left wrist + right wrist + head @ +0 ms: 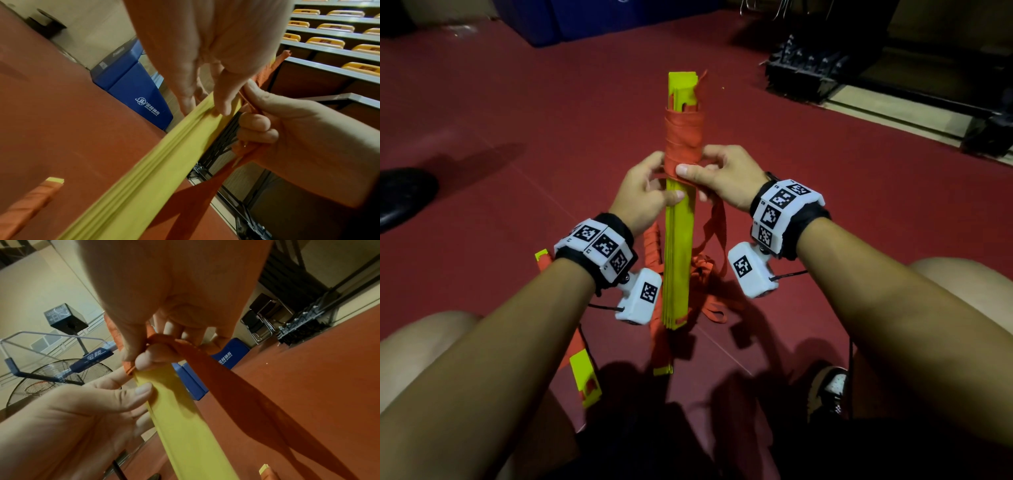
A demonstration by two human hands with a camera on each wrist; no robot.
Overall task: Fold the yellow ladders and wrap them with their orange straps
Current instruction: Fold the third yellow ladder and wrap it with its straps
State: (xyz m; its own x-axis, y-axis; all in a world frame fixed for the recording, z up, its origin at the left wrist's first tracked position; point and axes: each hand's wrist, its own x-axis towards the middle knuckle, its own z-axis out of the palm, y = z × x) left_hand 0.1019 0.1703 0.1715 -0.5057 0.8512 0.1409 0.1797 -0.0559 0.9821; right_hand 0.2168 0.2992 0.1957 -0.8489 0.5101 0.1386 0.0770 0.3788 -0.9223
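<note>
My left hand (645, 192) gripped the folded bundle of flat yellow plastic ladder slats (678, 246), held off the dark red floor (517, 113) between my knees. My right hand (722, 178) pinched the orange fabric strap (684, 137), thumb pressing its coils, which wound the bundle's far half; loose strap trailed down at right.

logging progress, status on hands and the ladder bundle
Left hand grips folded yellow ladder. Right hand pinches orange strap, upper part wrapped. Nothing obstructing.
</note>
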